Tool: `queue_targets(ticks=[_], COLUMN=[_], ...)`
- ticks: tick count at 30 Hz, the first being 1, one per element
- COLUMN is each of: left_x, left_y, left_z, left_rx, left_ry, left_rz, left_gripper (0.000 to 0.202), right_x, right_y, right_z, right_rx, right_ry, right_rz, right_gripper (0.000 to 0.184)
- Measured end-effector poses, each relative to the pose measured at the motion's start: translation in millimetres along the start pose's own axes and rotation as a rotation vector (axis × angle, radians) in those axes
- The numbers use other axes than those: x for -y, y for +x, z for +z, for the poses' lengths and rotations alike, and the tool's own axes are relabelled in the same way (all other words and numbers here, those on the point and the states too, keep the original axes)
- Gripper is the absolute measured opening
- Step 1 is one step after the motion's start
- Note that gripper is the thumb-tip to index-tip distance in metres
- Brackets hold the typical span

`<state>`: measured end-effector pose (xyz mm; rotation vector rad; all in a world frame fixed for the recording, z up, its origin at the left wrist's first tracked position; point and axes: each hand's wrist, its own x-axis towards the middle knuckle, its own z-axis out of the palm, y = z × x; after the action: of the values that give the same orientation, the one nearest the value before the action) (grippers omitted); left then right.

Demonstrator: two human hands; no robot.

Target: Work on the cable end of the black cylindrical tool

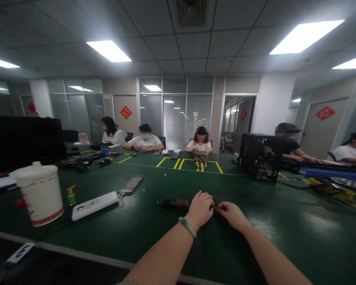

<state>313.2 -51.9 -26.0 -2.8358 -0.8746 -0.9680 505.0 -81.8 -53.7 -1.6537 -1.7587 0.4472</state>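
Observation:
A long dark cylindrical tool (175,203), which looks like an electric screwdriver, lies across the green table in front of me. My left hand (200,209), with a green bangle at its wrist, is closed over the tool's right end and hides it. Close by on the right, my right hand (230,213) is closed, thumb and fingertips pinched together. Between the two hands shows a thin, shiny metal piece (215,207), held at its right end by those fingertips. How it joins the tool is hidden behind my fingers.
On the left of the green table (121,241) stand a lidded white cup (41,198), a small green bottle (71,196) and a white elongated device (95,206). A black computer case (258,158) is at the right back. Several people sit along the far side.

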Motion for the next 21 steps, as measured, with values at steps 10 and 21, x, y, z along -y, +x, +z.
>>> queue_targets(ticks=[10, 21], left_x=[-0.1, -4.7], left_y=[-0.6, -1.2], left_z=[-0.8, -6.3], left_rx=[0.015, 0.068], left_ry=[0.004, 0.013], left_rz=[-0.002, -0.024], left_gripper=[0.014, 0.015], right_x=[0.5, 4.3], right_y=[-0.1, 0.0], right_z=[0.9, -1.0], right_rx=[0.024, 0.038], right_ry=[-0.002, 0.01], right_rz=[0.046, 0.049], right_gripper=[0.018, 0.017])
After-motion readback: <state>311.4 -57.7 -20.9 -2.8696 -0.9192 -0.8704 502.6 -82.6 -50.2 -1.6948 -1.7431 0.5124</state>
